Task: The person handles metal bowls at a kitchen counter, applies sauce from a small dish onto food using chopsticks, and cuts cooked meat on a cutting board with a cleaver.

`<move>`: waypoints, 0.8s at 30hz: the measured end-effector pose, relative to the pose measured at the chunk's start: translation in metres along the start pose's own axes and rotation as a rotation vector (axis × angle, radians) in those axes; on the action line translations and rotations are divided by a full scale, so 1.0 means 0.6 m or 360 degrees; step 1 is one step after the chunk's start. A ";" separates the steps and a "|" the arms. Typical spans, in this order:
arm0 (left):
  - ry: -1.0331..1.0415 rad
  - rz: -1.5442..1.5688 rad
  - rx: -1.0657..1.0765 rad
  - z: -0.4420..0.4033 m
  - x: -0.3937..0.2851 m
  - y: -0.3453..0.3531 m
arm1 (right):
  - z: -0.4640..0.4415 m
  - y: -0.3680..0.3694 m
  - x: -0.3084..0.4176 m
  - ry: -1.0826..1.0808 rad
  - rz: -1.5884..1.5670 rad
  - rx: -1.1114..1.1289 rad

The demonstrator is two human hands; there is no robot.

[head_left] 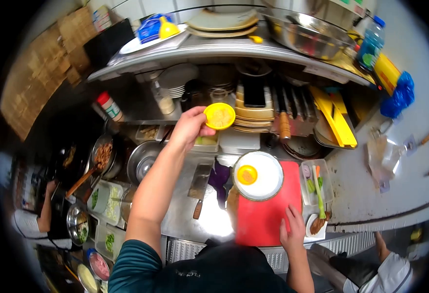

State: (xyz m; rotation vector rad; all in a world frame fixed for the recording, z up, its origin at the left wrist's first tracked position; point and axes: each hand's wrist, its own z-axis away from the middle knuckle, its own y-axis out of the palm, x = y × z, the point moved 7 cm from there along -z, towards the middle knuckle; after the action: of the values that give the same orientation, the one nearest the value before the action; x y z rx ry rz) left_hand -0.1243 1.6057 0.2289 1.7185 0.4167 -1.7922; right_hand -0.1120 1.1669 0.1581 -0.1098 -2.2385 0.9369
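Note:
My left hand (193, 128) holds a small yellow bowl (219, 115) by its rim, raised in front of the lower shelf. Something pale yellow lies in that bowl. Over the red cutting board (258, 222), my right hand (293, 227) hangs with its fingers apart and nothing in them. A large round container (271, 177) of white contents stands on the board's upper part. Inside it, at the left, sits another small yellow bowl (247, 175) with orange-brown contents. Left of the board are a purple leafy piece (219, 180) and a cleaver (200, 180).
Knives (284, 124) and stacked plates (253, 115) fill the lower shelf. A vegetable tray (317, 180) stands right of the board. At the left are a metal bowl (143, 161) and a pan (102, 156). Other people (33, 222) are at both lower sides.

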 end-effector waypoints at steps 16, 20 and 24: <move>0.0393 0.0276 -0.1236 -0.028 0.065 -0.479 | 0.066 0.088 0.049 0.0082 0.0037 0.0354; 0.0228 0.0366 -0.1088 -0.123 0.099 -0.535 | 0.067 0.065 0.057 0.0219 0.0091 0.0245; 0.0322 0.0048 -0.1084 -0.151 0.098 -0.574 | 0.101 0.050 0.037 0.0301 0.0112 0.0169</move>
State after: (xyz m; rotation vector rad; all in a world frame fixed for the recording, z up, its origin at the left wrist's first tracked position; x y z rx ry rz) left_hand -0.2654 1.9113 0.0982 1.3937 0.9543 -1.2429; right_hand -0.1727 1.1600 0.1211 -0.2206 -2.0184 1.0368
